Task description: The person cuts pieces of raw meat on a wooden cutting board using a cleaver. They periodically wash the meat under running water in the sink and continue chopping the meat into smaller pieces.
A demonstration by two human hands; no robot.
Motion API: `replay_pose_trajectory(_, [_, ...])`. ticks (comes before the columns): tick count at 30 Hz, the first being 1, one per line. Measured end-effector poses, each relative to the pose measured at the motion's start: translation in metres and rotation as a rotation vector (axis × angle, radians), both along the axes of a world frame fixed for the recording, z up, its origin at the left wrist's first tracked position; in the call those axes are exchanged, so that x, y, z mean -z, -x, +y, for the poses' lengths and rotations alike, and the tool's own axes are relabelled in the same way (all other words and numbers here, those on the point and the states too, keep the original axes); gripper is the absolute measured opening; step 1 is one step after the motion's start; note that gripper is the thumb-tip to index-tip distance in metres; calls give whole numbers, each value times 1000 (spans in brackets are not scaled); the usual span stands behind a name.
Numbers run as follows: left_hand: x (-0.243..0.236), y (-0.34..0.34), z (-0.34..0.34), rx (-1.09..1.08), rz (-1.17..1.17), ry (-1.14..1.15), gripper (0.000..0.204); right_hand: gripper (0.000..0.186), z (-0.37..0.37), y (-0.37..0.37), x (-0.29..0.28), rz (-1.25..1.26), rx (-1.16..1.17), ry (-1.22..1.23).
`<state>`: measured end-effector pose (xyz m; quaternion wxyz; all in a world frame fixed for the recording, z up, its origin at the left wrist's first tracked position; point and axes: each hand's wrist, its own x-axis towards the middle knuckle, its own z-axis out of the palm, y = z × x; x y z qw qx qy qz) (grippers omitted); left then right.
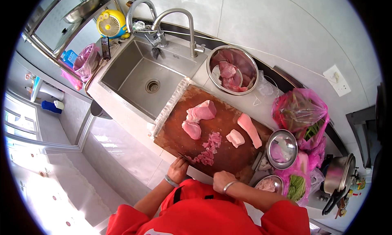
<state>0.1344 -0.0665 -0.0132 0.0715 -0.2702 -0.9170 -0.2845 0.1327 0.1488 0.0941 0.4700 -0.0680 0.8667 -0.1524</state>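
A wooden cutting board [232,165] lies on the counter in front of me. Small cut pieces of raw meat [211,143] are strewn over its near left part. Behind them sit larger raw chunks [202,111], with a pale block [235,138] and a long pale strip [249,130] to the right. My left hand [178,169] is at the board's near left corner, fingers drawn together beside a thin dark edge. What they pinch is too small to make out. My right hand [223,180] is closed at the near edge; whatever it grips is hidden.
Left of the board is a steel sink [126,76] with a curved faucet [192,27]. Behind the board stands a bowl of meat [232,69]. To the right are a small steel bowl [281,149], a bowl of pale mince [269,184], pink produce bags [302,112] and a pot [339,176].
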Motion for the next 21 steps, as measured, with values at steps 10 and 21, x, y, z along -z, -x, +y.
replay_pose_trajectory(10, [-5, 3, -2, -49, 9, -34, 20, 25, -3, 9, 5, -26, 27, -9])
replay_pose_trajectory(21, [-4, 0, 1, -101, 4, -93, 19, 26, 8, -13, -1, -13, 5, -34])
